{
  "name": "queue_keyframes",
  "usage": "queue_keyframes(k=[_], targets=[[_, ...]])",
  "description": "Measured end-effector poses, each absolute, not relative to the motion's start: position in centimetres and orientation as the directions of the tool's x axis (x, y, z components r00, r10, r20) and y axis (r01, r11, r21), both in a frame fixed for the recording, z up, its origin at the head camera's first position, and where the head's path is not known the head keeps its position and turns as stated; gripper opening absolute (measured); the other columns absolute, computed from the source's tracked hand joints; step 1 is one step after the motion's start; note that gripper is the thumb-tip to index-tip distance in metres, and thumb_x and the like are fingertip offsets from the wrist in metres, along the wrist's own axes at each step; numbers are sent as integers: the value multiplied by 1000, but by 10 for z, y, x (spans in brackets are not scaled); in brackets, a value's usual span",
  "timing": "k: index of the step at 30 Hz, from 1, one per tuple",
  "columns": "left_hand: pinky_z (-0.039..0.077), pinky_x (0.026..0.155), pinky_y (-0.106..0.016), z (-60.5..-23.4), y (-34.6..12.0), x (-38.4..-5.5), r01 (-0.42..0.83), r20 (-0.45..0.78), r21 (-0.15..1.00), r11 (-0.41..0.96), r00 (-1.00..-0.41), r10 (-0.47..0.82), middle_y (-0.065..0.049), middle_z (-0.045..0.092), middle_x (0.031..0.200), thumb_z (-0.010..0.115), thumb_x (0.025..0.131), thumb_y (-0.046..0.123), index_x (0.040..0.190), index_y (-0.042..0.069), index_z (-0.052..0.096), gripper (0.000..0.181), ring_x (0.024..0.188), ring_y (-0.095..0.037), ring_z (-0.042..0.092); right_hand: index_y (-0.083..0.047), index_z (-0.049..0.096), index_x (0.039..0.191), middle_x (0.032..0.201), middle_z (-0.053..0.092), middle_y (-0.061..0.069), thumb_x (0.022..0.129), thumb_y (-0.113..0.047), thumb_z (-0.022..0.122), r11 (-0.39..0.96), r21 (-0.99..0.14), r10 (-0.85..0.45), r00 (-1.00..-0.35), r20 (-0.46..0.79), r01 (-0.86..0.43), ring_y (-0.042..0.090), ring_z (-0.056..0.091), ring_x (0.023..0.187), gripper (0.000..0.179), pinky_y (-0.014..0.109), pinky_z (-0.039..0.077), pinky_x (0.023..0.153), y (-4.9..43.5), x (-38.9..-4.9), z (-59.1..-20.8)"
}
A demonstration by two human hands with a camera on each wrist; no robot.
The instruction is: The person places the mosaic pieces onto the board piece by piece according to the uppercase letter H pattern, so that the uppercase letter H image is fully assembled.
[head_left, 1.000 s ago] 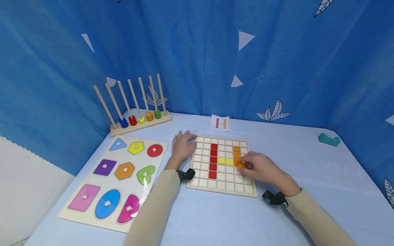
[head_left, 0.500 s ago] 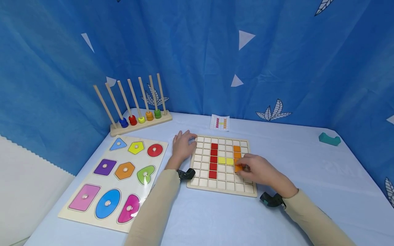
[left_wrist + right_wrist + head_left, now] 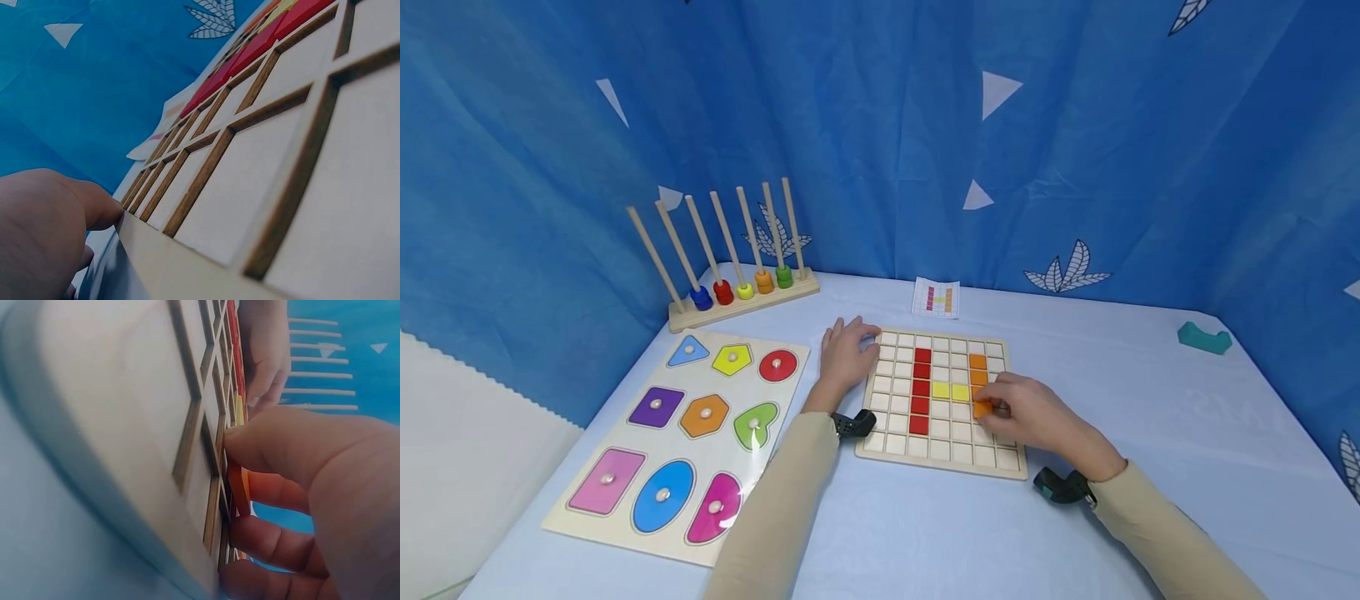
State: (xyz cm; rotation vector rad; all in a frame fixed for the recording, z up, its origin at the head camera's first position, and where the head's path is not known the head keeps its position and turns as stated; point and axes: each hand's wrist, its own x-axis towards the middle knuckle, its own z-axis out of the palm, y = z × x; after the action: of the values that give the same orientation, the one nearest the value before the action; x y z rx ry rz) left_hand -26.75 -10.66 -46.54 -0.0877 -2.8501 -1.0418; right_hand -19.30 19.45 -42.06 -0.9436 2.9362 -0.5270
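A wooden grid board (image 3: 943, 468) lies in front of me, with a column of red tiles (image 3: 920, 388), two yellow tiles (image 3: 950, 392) in a row, and orange tiles (image 3: 977, 371) in a column to the right. My right hand (image 3: 1037, 414) pinches an orange tile (image 3: 237, 487) between thumb and fingers at the lower end of the orange column. The fingers partly cover that tile in both views. My left hand (image 3: 847, 357) rests at the board's upper left edge, its thumb (image 3: 94, 203) touching the rim.
On the left lies a shape puzzle board (image 3: 681, 442) with knobbed pieces. Behind it stands a peg rack (image 3: 808, 285) with coloured rings. A small pattern card (image 3: 936, 298) lies beyond the grid board, and a teal block (image 3: 1204, 338) sits at the far right.
The right hand has shifted slightly left, bringing the pinched orange tile from a skewed position into line with the orange column. The left hand has stayed in place.
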Motion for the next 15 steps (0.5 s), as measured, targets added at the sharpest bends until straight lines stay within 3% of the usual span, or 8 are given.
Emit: queue_keyframes(k=[15], targets=[[14, 128, -59, -465, -107, -267, 93, 125, 643, 760, -992, 16, -16, 48, 158, 56, 97, 22, 128, 14, 70, 35, 155, -44, 24, -8, 78, 110, 82, 59, -4, 83, -18, 80, 749, -317, -576, -808, 122, -582, 2, 43, 65, 29, 17, 37, 55, 194, -192, -424]])
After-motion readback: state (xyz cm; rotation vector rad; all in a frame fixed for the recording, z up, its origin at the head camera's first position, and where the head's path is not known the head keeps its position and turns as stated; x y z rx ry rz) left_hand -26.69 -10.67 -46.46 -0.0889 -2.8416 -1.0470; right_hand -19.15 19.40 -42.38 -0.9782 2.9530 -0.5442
